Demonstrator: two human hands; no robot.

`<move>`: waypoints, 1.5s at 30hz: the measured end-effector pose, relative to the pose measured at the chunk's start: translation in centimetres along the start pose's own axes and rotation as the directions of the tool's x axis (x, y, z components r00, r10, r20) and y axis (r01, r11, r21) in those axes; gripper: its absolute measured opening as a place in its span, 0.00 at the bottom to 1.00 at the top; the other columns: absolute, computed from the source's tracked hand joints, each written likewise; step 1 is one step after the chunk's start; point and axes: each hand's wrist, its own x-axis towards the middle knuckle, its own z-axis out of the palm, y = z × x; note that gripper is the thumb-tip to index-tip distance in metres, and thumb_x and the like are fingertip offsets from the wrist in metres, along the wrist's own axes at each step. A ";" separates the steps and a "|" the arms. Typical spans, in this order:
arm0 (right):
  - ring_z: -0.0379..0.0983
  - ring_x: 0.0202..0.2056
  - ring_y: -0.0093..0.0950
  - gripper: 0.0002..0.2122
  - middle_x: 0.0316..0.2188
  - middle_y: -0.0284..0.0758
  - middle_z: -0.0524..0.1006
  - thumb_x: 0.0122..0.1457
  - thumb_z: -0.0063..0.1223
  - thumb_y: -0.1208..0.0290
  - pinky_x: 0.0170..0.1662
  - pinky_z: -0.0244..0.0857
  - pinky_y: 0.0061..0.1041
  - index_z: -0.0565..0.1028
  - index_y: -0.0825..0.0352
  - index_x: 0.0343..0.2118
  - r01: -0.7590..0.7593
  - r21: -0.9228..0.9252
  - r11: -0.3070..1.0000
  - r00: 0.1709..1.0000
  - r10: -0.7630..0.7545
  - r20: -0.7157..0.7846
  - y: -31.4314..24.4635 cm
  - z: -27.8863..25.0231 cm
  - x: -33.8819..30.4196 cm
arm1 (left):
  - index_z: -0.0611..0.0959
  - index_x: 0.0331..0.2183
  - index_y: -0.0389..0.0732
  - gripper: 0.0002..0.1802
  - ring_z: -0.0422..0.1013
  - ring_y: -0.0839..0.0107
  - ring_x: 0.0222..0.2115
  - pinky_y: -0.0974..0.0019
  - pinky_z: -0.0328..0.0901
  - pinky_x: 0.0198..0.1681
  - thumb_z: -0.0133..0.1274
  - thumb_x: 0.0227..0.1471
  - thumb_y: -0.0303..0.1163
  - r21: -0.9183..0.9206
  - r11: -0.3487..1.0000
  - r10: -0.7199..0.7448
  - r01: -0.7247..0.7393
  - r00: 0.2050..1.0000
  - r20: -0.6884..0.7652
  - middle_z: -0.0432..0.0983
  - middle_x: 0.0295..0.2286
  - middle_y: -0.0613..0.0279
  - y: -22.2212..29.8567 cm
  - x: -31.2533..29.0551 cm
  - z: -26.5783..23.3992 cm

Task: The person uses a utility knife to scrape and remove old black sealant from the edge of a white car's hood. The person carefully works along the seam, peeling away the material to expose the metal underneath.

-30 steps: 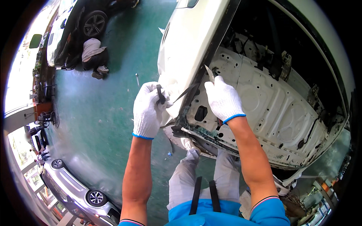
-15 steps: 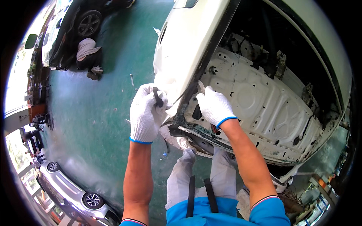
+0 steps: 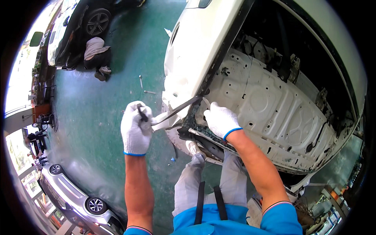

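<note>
Stretching slantwise, a dark strip (image 3: 183, 105) goes from the edge of the white car (image 3: 192, 55) to the left hand (image 3: 136, 128), which is clamped on it. The right hand (image 3: 222, 120) is closed around a knife (image 3: 206, 102), its blade beside the strip.

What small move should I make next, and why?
Perhaps ease the blade in your right hand slightly along the opening's edge: its tip sits near where the dark strip meets that edge, and your left hand holds the strip out from the white car.
</note>
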 end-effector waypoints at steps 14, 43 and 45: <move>0.80 0.38 0.53 0.16 0.34 0.54 0.82 0.66 0.42 0.59 0.42 0.73 0.52 0.72 0.69 0.44 0.027 -0.066 0.997 1.000 -0.027 -0.004 -0.4 0.0 -1.0 | 0.75 0.58 0.45 0.41 0.77 0.54 0.43 0.58 0.73 0.44 0.71 0.43 0.42 0.886 -0.008 0.159 -0.463 0.875 0.458 0.76 0.44 0.51 -4.9 -1.3 1.9; 0.79 0.40 0.52 0.15 0.36 0.55 0.80 0.65 0.43 0.61 0.44 0.72 0.52 0.72 0.70 0.43 0.051 -0.078 0.996 0.997 -0.047 0.059 -0.3 0.1 -0.6 | 0.87 0.36 0.34 0.12 0.66 0.82 0.25 0.73 0.62 0.30 0.58 0.60 0.35 0.810 0.575 -0.267 -0.111 0.911 0.314 0.75 0.24 0.71 -7.1 1.7 -1.0; 0.80 0.41 0.50 0.15 0.38 0.54 0.80 0.65 0.43 0.62 0.44 0.73 0.51 0.73 0.70 0.43 0.093 -0.124 0.988 0.992 -0.082 0.092 -1.0 -0.4 -1.1 | 0.87 0.35 0.36 0.12 0.66 0.83 0.24 0.74 0.62 0.28 0.58 0.60 0.35 0.804 0.569 -0.231 -0.175 0.904 0.360 0.75 0.23 0.71 -6.8 1.5 -2.0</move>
